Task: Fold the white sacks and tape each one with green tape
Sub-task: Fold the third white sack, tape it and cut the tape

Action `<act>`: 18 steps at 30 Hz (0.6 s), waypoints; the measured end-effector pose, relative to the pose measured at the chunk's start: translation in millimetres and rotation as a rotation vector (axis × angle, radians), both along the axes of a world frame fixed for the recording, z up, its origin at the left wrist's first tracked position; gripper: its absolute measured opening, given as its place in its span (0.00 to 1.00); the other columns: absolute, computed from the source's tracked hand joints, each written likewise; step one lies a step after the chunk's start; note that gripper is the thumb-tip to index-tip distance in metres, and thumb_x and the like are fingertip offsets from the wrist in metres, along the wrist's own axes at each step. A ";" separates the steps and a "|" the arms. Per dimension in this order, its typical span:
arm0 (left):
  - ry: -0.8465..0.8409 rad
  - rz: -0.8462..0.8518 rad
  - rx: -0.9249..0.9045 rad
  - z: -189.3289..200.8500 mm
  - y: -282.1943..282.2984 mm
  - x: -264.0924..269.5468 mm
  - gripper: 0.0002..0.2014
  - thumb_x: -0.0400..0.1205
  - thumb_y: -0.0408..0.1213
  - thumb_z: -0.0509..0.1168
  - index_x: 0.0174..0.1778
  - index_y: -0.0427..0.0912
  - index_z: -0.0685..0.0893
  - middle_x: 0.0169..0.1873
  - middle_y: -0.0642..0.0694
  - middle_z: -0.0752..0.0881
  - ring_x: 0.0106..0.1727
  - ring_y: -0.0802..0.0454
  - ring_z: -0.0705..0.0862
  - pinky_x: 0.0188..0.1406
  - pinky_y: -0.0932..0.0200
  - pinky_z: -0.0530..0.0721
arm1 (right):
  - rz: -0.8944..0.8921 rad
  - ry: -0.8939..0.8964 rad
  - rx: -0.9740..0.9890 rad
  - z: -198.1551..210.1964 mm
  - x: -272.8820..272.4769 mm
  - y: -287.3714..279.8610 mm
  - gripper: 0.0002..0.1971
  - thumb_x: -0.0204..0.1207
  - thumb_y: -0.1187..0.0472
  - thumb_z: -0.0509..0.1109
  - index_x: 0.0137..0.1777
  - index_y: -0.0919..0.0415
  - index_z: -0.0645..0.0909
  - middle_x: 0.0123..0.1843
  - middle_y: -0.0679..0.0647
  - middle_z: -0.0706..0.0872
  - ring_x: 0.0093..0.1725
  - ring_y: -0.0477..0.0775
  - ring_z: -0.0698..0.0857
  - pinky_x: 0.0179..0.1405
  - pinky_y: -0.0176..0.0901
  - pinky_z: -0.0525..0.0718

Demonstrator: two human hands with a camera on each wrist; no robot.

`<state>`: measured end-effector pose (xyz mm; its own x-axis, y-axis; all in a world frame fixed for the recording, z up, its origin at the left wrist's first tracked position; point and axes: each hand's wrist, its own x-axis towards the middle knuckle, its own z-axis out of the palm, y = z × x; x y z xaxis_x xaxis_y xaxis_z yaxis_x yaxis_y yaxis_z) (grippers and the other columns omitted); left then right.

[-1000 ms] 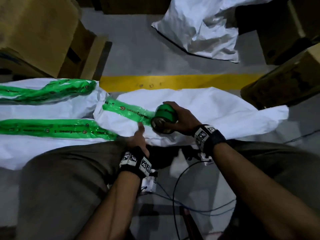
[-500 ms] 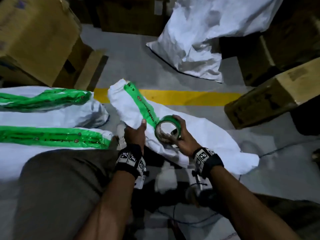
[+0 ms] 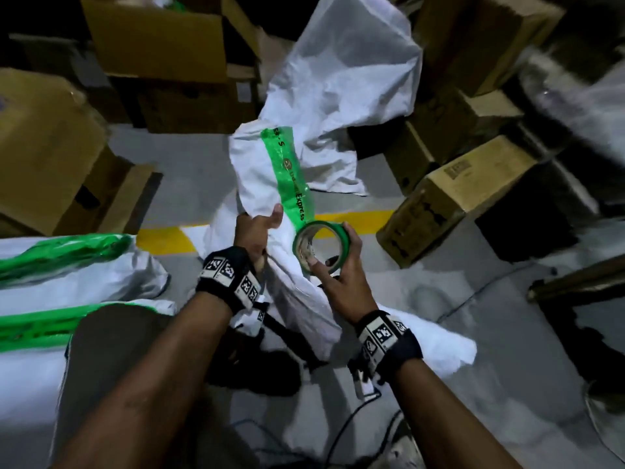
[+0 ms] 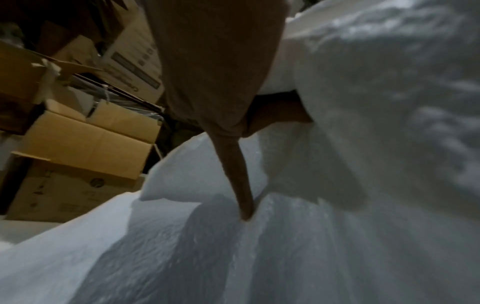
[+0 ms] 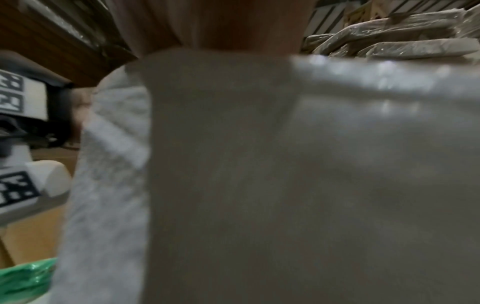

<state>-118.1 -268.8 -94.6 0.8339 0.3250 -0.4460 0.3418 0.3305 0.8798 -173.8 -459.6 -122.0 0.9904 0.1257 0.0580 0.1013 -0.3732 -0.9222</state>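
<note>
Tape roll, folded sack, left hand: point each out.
tape roll (image 3: 321, 247): head view, green outer band at right.
folded sack (image 3: 253, 170): head view, white face left of tape strip.
left hand (image 3: 258, 228): head view, back of hand.

A dim storeroom with a grey concrete floor (image 3: 189, 170) crossed by a yellow painted line (image 3: 162, 240). Brown cardboard boxes (image 3: 162, 38) stand stacked and tilted along the far side, and black cables (image 3: 351, 421) trail across the floor.

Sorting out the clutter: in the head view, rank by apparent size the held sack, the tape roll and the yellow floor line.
1. Sack
2. Yellow line, though partly hidden by sacks
3. Tape roll
</note>
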 end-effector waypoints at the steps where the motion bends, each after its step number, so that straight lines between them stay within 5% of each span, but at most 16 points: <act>1: -0.007 -0.016 -0.015 8.0 1.4 0.0 0.18 0.83 0.40 0.72 0.63 0.29 0.83 0.64 0.29 0.86 0.55 0.46 0.86 0.65 0.46 0.84 | -0.019 -0.001 0.012 7.1 -7.8 1.5 0.40 0.78 0.45 0.73 0.81 0.26 0.50 0.82 0.37 0.63 0.76 0.55 0.76 0.64 0.66 0.84; 3: 0.016 -0.028 -0.106 17.2 3.0 1.3 0.25 0.87 0.48 0.66 0.68 0.27 0.82 0.69 0.30 0.83 0.68 0.42 0.83 0.70 0.53 0.78 | -0.067 -0.013 0.012 20.9 -24.1 2.4 0.40 0.77 0.43 0.72 0.80 0.24 0.50 0.82 0.39 0.65 0.75 0.54 0.77 0.65 0.64 0.84; 5: 0.072 -0.116 -0.148 28.2 -1.4 -1.9 0.22 0.89 0.43 0.63 0.72 0.28 0.78 0.76 0.31 0.77 0.71 0.38 0.81 0.66 0.56 0.79 | -0.107 -0.026 -0.015 30.9 -36.4 0.3 0.40 0.76 0.42 0.73 0.80 0.25 0.52 0.81 0.39 0.68 0.72 0.55 0.80 0.62 0.64 0.85; 8: 0.040 -0.328 -0.130 25.2 -14.6 -9.0 0.07 0.86 0.36 0.67 0.55 0.37 0.83 0.65 0.30 0.85 0.51 0.45 0.88 0.57 0.48 0.86 | -0.135 -0.018 -0.102 38.6 -45.1 -13.1 0.42 0.72 0.37 0.76 0.80 0.27 0.54 0.74 0.46 0.78 0.61 0.63 0.87 0.51 0.66 0.89; 10: 0.009 -0.393 -0.112 20.2 -21.4 -6.9 0.09 0.84 0.39 0.69 0.55 0.36 0.85 0.57 0.35 0.87 0.52 0.45 0.88 0.60 0.45 0.85 | -0.118 -0.017 -0.192 43.7 -47.9 -26.7 0.42 0.70 0.35 0.76 0.80 0.28 0.55 0.67 0.50 0.84 0.55 0.62 0.90 0.48 0.64 0.90; 12: -0.008 -0.423 -0.032 16.7 -22.5 -2.4 0.18 0.80 0.45 0.75 0.55 0.32 0.88 0.52 0.41 0.88 0.52 0.47 0.87 0.53 0.53 0.86 | -0.101 -0.010 -0.275 49.2 -48.2 -38.8 0.41 0.71 0.35 0.77 0.79 0.31 0.58 0.66 0.44 0.84 0.53 0.56 0.89 0.49 0.57 0.89; 15: 0.044 -0.417 0.141 10.9 -22.4 6.1 0.12 0.80 0.40 0.76 0.40 0.37 0.82 0.29 0.50 0.79 0.32 0.52 0.72 0.25 0.64 0.68 | -0.037 -0.021 -0.363 44.0 -38.4 -48.0 0.41 0.71 0.38 0.79 0.79 0.37 0.60 0.67 0.39 0.81 0.59 0.46 0.85 0.55 0.44 0.84; 18: 0.117 -0.433 0.385 -9.7 -17.8 17.0 0.14 0.79 0.39 0.75 0.36 0.36 0.79 0.20 0.49 0.75 0.21 0.50 0.67 0.19 0.66 0.63 | 0.043 0.005 -0.353 16.6 -17.5 -44.3 0.41 0.69 0.40 0.81 0.78 0.39 0.62 0.68 0.44 0.83 0.61 0.47 0.85 0.57 0.41 0.82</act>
